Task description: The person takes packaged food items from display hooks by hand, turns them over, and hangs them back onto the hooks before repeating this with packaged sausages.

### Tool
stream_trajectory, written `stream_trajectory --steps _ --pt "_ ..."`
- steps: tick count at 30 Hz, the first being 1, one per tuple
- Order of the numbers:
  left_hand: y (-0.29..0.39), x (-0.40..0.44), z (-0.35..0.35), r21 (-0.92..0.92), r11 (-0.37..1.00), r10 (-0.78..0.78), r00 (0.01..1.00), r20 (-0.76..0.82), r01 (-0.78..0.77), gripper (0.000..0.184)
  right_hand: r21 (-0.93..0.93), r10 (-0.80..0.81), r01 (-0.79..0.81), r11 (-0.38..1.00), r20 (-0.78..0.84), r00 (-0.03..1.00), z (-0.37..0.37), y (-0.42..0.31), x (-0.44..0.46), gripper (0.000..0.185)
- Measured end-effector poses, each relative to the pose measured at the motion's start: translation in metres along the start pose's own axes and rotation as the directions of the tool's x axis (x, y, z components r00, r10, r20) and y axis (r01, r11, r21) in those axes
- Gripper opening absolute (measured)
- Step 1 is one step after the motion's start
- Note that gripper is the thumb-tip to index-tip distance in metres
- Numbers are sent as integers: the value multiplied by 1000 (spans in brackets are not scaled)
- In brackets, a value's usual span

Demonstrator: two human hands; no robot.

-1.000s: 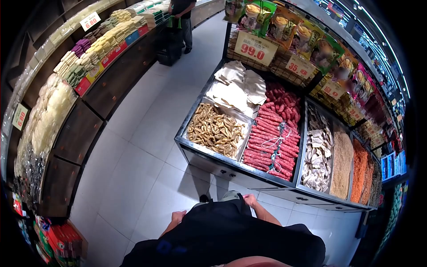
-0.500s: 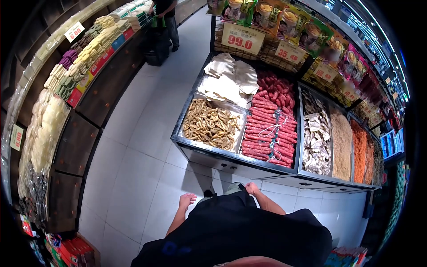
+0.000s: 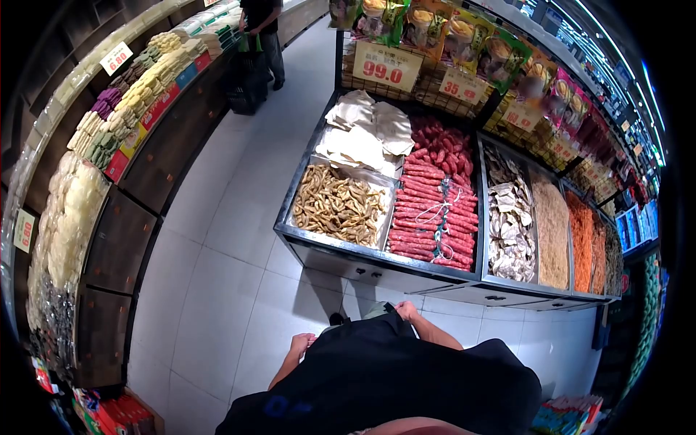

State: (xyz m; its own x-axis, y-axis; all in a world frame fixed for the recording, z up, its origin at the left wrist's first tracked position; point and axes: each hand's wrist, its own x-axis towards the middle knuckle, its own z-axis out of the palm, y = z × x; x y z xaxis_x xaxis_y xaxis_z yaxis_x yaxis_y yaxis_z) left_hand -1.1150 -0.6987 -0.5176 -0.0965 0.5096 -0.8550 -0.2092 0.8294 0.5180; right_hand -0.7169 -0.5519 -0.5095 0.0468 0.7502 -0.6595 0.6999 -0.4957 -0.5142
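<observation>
My left hand [image 3: 301,342] hangs low beside my dark shirt [image 3: 362,355], with its fingers curled in. I see nothing in it. On the other side, my right hand [image 3: 407,310] is closed at the shirt's edge, close to a small dark strap-like piece. What its fingers hold, if anything, is hidden. Ahead of both hands stands a display counter [image 3: 341,248]. Its near bins hold small brown dried fish [image 3: 339,206] and tied red sausages [image 3: 435,217], with pale flat dried pieces [image 3: 362,134] behind. Neither hand touches the counter.
Farther right are bins of greyish dried slices [image 3: 511,232], tan shreds [image 3: 551,239] and orange shreds [image 3: 582,239]. Price signs [image 3: 386,65] and snack bags [image 3: 464,36] hang above. A stocked shelf [image 3: 116,239] lines the left. Up the tiled aisle [image 3: 217,239], a person [image 3: 262,36] stands by a black basket [image 3: 245,85].
The view has shifted slightly, so the counter sits a little farther left. My left hand has dropped slightly and drawn closer to the shirt. My right hand stays at the shirt's edge.
</observation>
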Motion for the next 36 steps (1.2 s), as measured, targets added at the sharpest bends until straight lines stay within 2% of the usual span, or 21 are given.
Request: stream_trajectory --steps 5,8,11,14,17,20,22,25,26,28,31,36 --pt "-4 -6 -2 -17 999 -27 1000 -3 27 26 -51 -29 30 998 27 999 -4 -2 -7 20" --pt "-4 -4 1 -5 1000 20 1000 -6 -20 24 -128 19 -16 992 18 1000 4 17 13 24" --pt "5 -9 9 -66 997 45 999 -16 -46 22 -144 -4 6 990 10 1000 -5 5 -1 27" --pt "11 -8 17 -98 993 68 997 -24 -70 18 -120 -15 15 993 -2 1000 -4 13 2 25" --pt "11 -9 21 -41 994 97 995 -37 -99 15 -83 -6 8 997 21 1000 -8 9 -6 22" --pt "6 -2 20 -22 994 112 994 -7 -112 22 -17 2 -1 1000 20 1000 0 26 6 21" --pt "10 -6 21 82 993 87 996 -19 -85 30 -31 -2 3 1000 19 1000 -2 21 -1 21" --pt "12 -9 20 104 993 53 998 -29 -50 34 -24 -8 8 1000 8 1000 2 31 5 22" --pt "11 -10 20 104 993 54 998 -32 -50 34 -3 -11 11 1000 -2 1000 7 39 11 23" --pt "7 -5 19 -37 999 9 1000 18 -8 34 -32 0 -1 999 -15 1000 0 24 -4 24" --pt "4 -3 19 -84 996 -9 1000 25 11 33 -60 14 -16 998 -29 999 -4 17 -12 25" --pt "4 -7 23 -12 1000 2 1000 10 -2 33 -55 16 -17 998 -34 999 -3 25 -9 26"
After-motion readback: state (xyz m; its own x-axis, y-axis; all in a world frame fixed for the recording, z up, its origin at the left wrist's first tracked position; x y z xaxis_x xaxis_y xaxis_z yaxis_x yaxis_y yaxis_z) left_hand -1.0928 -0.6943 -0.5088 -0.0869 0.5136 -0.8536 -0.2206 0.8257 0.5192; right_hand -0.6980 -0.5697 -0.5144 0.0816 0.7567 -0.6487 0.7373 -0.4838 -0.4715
